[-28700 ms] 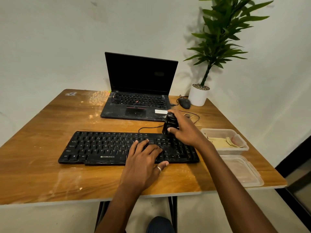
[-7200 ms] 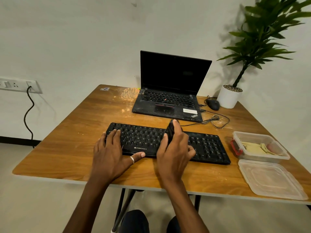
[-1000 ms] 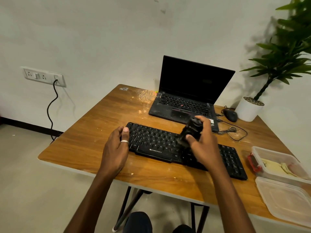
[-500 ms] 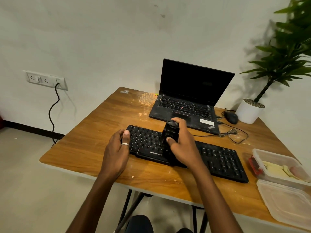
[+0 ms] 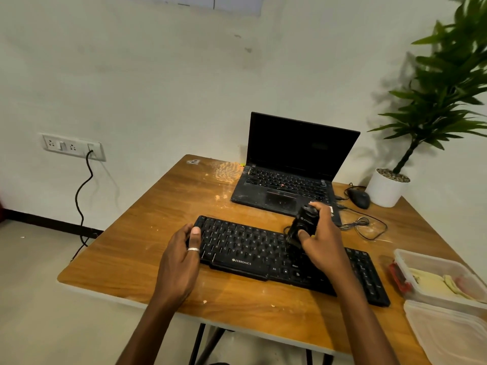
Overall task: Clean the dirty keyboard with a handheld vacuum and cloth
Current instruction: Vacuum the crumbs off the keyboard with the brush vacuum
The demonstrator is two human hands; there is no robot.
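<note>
"Head view, entry one: the hands?"

"Right hand (image 5: pixel 324 243): wrapped round a black handheld vacuum (image 5: pixel 303 225), which is tilted with its lower end on the keys. Left hand (image 5: pixel 181 262): relaxed, with the thumb on the corner keys and the fingers lying against the end; a ring is on the thumb."

"Entry two: the keyboard (image 5: pixel 245 248)?"

"Black, one unit, flat on the bench (image 5: pixel 158 233). It spans from the left hand to past the right wrist."

"Cloth?"

"Yellow cloth (image 5: pixel 429 284), in an open clear container (image 5: pixel 434 262), right of the right forearm. Its lid (image 5: pixel 448 335) lies just nearer the person."

"Other stock?"

"Laptop (image 5: pixel 290 164), open with a dark screen, beyond the right hand. Mouse (image 5: pixel 359 198) and white plant pot (image 5: pixel 383 191) are further right of it. Pale crumbs lie on the bench beyond the left hand."
</note>
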